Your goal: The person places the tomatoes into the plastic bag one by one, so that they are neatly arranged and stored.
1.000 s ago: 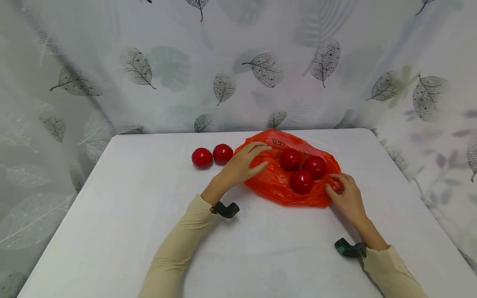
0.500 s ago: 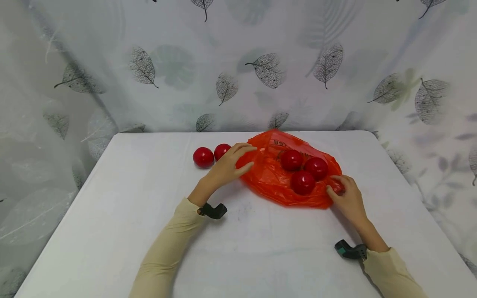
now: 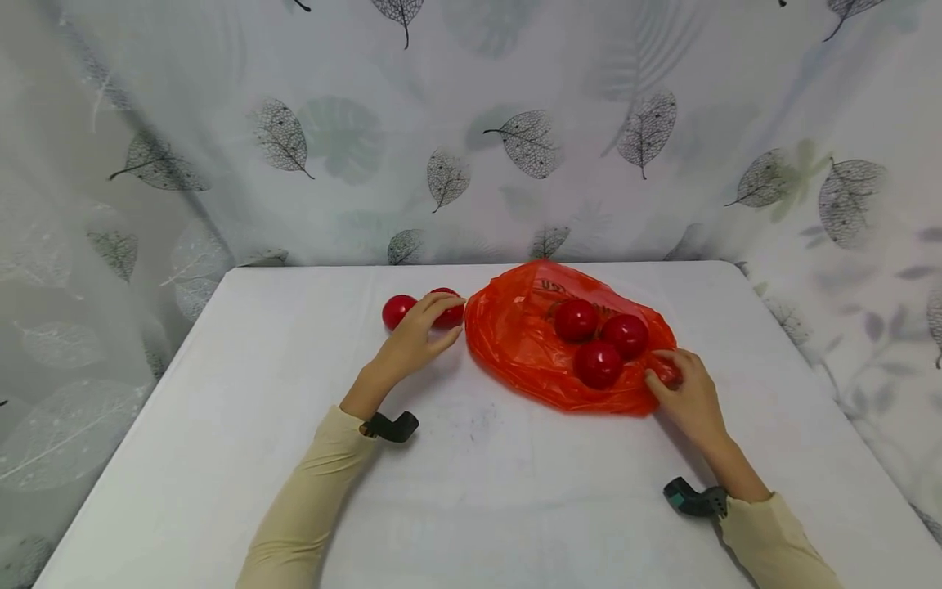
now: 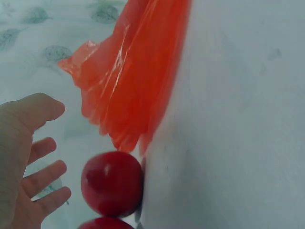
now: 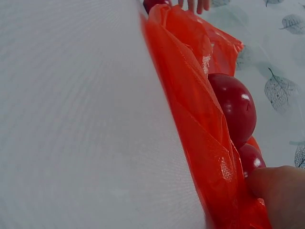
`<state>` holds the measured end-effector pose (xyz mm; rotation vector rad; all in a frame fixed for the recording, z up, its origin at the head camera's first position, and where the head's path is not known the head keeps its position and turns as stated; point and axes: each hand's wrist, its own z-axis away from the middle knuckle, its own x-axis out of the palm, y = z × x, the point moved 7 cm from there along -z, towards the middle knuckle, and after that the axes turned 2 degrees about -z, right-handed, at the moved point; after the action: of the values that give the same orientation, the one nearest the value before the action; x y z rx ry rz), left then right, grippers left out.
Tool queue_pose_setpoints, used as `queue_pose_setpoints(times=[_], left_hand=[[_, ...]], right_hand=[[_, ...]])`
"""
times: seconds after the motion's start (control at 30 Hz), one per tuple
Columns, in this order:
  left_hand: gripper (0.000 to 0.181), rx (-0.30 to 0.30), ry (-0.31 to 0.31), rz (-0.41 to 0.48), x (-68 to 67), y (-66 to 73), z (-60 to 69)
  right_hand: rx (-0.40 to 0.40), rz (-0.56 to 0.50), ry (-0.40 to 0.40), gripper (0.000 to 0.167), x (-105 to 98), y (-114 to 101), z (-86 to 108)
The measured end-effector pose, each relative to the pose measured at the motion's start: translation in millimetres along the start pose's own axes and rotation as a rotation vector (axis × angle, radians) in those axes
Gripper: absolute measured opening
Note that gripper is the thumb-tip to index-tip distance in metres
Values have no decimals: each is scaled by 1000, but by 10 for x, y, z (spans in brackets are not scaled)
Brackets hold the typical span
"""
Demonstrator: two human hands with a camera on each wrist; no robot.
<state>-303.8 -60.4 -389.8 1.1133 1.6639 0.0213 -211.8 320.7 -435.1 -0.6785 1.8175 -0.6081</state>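
Several dark red balls lie in or on a red plastic bag (image 3: 522,343), three of them clustered toward its right side, one being the lower ball (image 3: 598,365). My right hand (image 3: 692,401) pinches the bag's right edge; its thumb (image 5: 276,191) presses the plastic in the right wrist view. Left of the bag, two more red balls sit side by side, the outer one (image 3: 397,312) partly behind my left hand (image 3: 408,343). That hand is spread with bent fingers at the nearer ball (image 4: 112,183), and the left wrist view shows a gap between them.
A white table (image 3: 471,507) carries everything. Behind it and at both sides hangs a pale curtain (image 3: 346,123) with leaf prints. Dark wrist devices stick out at the left wrist (image 3: 393,427) and the right wrist (image 3: 695,497).
My left hand has moved left, away from the bag's left edge, to the two loose balls. My right hand has stayed on the bag's right edge.
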Motion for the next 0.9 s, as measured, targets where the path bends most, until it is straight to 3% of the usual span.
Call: queue_pose_setpoints(times=[0.27, 0.57, 0.9], left_hand=[[41, -59, 46, 32, -142, -195, 77], [40, -137, 100, -4, -222, -445, 146], [49, -280, 58, -5, -174, -731, 248]], right_hand=[[4, -3, 0, 32, -7, 33, -2], [8, -1, 6, 32, -8, 11, 9], [2, 3, 10, 31, -7, -24, 4]])
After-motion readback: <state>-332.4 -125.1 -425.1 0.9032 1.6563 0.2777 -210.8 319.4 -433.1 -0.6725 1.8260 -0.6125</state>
